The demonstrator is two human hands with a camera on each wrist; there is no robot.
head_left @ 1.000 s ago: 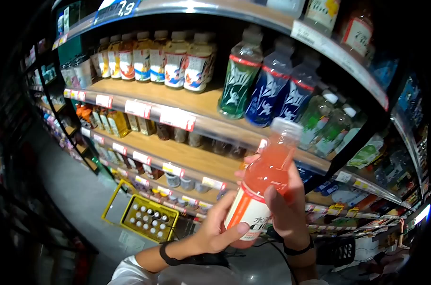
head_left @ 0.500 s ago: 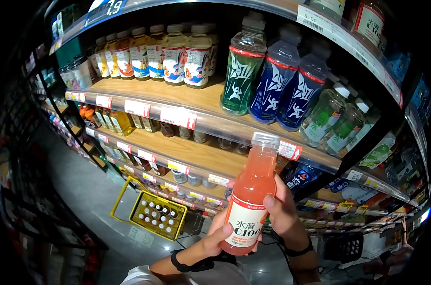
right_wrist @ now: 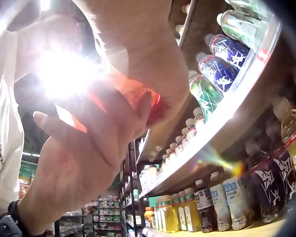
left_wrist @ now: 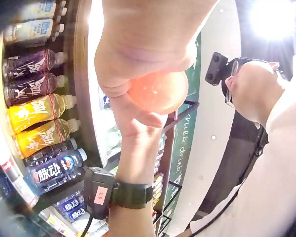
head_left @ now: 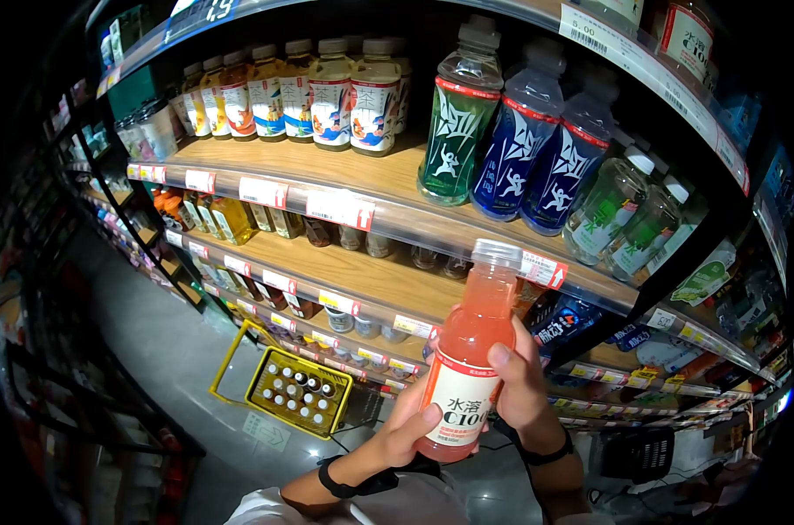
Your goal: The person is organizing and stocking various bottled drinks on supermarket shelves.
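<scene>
- Pink C100 drink bottle (head_left: 469, 359) is held upright in front of the wooden shelf (head_left: 388, 188), label facing the cam
- Left hand (head_left: 410, 429) wraps the bottom, thumb across the label
- Right hand (head_left: 519, 381) grips the back w/ index finger curled onto the front
- Both forearms angle up, wrist straps on
- Yellow crate (head_left: 288, 389) sits on the floor below
</scene>
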